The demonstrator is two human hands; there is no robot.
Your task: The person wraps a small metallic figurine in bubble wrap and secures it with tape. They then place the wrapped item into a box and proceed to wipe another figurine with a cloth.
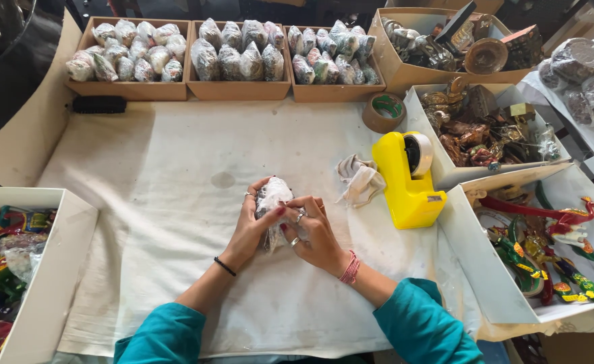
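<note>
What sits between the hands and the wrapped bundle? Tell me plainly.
Nothing visible does. The left hand and the right hand both grip the wrapped bundle directly, over the white cloth. The yellow tape dispenser and the crumpled rag lie off to the right, apart from them.

A small wrapped bundle (272, 202) is sitting upright between both hands, just above the white cloth (162, 202) that is covering the tabletop. It is looking whitish and crinkled, as if clear plastic is enclosing a pale, mottled object; what is inside cannot be made out. Its rounded top is pointing toward the far edge of the tabletop, and its lower end is narrowing toward the near edge. It is being held near the middle of the tabletop, slightly closer to the near edge, with fingers (295, 209) pressing against both its sides.
</note>
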